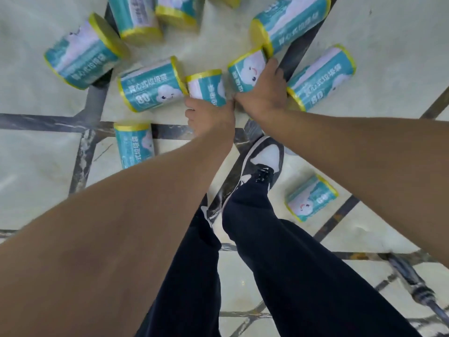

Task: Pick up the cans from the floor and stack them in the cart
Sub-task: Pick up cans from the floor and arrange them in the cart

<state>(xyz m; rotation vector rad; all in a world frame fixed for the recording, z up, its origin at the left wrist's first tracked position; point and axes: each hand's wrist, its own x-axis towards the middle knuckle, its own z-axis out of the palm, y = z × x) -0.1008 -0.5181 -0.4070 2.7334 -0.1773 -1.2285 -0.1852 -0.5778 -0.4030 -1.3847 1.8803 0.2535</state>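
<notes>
Below, just beyond the sneaker (261,161), two cans are gripped at once, one (209,87) wrapped by the left hand (210,116) and one (246,71) by the right hand (263,93), presumably so both can be lifted together; no cart is seen.

Head view; looks steeply down, close above floor (36,147).

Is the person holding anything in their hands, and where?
Each grips one can by its side: left hand on a can, right hand on another can.
</notes>
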